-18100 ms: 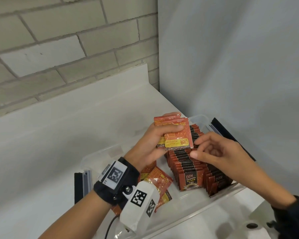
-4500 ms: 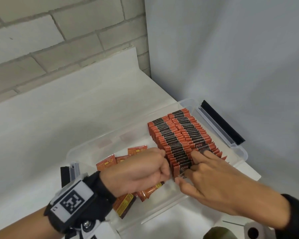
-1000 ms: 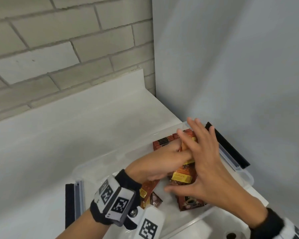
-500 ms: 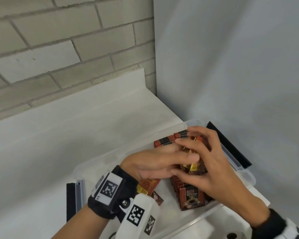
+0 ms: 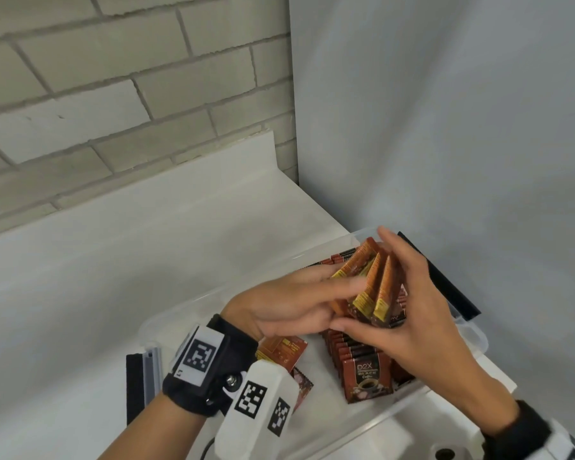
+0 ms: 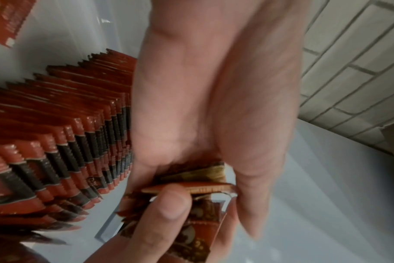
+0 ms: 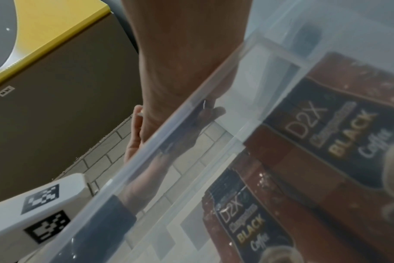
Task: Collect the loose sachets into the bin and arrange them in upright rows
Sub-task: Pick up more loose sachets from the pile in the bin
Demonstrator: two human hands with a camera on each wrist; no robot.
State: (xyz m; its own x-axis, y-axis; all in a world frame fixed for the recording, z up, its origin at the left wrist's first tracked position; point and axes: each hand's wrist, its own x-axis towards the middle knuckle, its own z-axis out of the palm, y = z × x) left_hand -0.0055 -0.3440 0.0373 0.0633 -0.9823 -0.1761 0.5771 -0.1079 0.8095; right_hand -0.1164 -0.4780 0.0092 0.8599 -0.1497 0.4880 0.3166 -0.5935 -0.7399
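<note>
While both the left hand (image 5: 289, 303) and right hand (image 5: 409, 313) grip a fanned sachet bunch (image 5: 367, 287) at frame centre-right, upright rows (image 5: 362, 360) fill the clear bin (image 5: 472, 336) below.

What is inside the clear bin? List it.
Inside the clear bin: upright rows of sachets, loose flat sachets, and a bunch held by both hands. The hands hide the rows' middle.

the clear bin wall (image 7: 191, 135) runs slantwise through the right wrist view. behind it stand two brown "d2x black coffee" sachets (image 7: 340, 124). above the wall shows the right hand (image 7: 187, 58); a white marker block (image 7: 36, 204) sits below it, a brown panel (image 7: 63, 106) beyond.
</note>
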